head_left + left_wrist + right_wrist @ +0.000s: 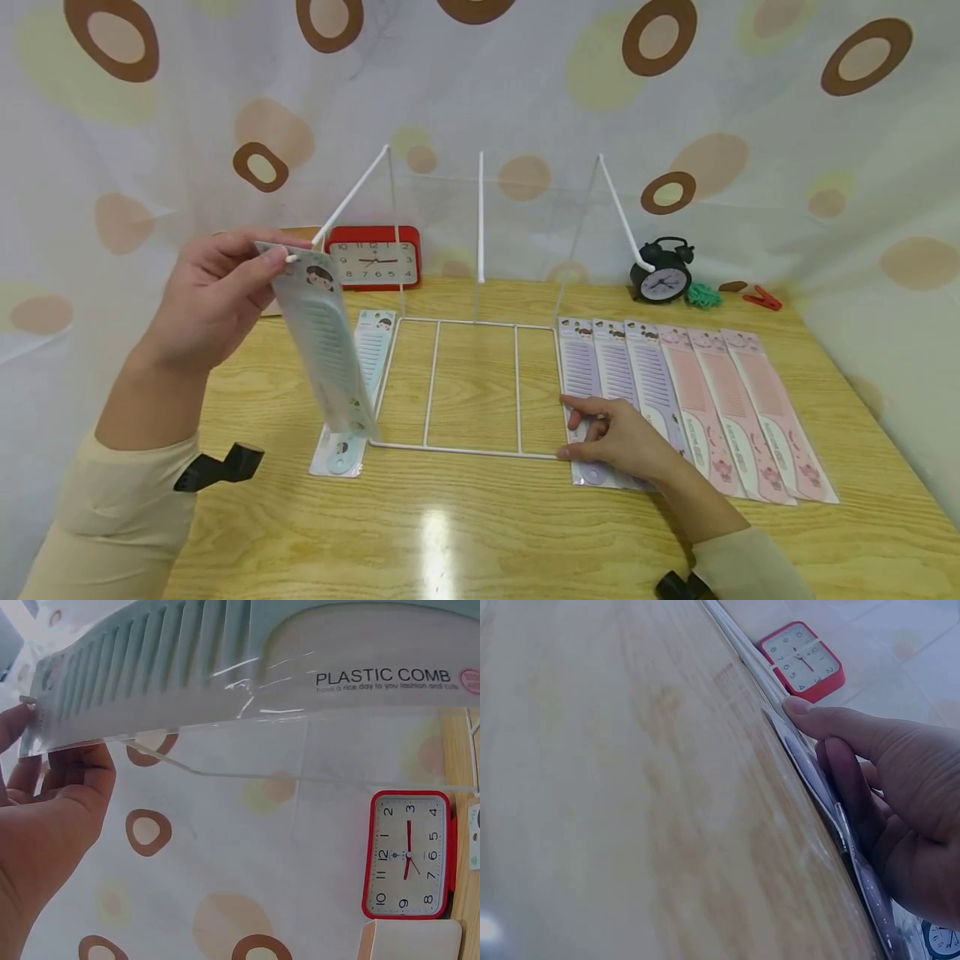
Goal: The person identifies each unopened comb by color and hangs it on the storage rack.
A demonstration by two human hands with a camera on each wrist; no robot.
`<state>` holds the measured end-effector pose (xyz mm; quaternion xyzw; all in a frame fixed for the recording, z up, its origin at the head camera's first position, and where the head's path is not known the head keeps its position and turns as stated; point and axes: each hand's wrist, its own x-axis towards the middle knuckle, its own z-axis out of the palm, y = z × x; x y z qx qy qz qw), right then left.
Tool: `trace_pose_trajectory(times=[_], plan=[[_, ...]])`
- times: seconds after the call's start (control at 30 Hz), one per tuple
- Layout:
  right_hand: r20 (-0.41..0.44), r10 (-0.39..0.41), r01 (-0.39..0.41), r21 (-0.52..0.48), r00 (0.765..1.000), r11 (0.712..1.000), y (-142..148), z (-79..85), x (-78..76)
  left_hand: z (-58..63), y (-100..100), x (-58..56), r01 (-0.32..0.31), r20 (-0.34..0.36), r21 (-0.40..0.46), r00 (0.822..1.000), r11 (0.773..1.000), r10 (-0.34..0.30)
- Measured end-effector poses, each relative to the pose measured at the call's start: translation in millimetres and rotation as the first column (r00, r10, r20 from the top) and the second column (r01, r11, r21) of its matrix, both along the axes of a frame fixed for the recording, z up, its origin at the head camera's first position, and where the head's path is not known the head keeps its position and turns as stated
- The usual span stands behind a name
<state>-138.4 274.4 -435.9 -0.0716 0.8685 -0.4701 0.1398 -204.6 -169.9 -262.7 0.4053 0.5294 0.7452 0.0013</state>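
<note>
Pale green packaged comb tilts above the rack's left side, hook seemingly through its top; left grip pinches that end tight. Right grip is parted, touching the rack, lifting nothing. Comb should be light, fairly stiff, slick-wrapped; best taken by the top edge. Label reads "PLASTIC COMB", smaller line blurry. Red clock: only numerals legible.
</note>
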Motion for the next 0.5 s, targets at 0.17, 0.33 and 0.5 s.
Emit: trace_pose_trajectory(times=[0.17,0.33,0.5], plan=[[-0.004,0.010,-0.010,-0.012,1.000,1.000,-1,0.1,0.8,-2.0,5,-2.6,-0.237,0.011,-0.125,0.971,0.963,0.240],[-0.011,0.002,-0.002,-0.002,1.000,1.000,0,1.4,0.3,-3.4,9,-15.5,-0.383,0.013,-0.240,0.918,0.892,0.397],[0.005,0.007,-0.007,-0.018,1.000,1.000,0,1.9,0.8,-6.1,15,-38.1,-0.402,0.062,-0.322,0.894,0.857,0.443]])
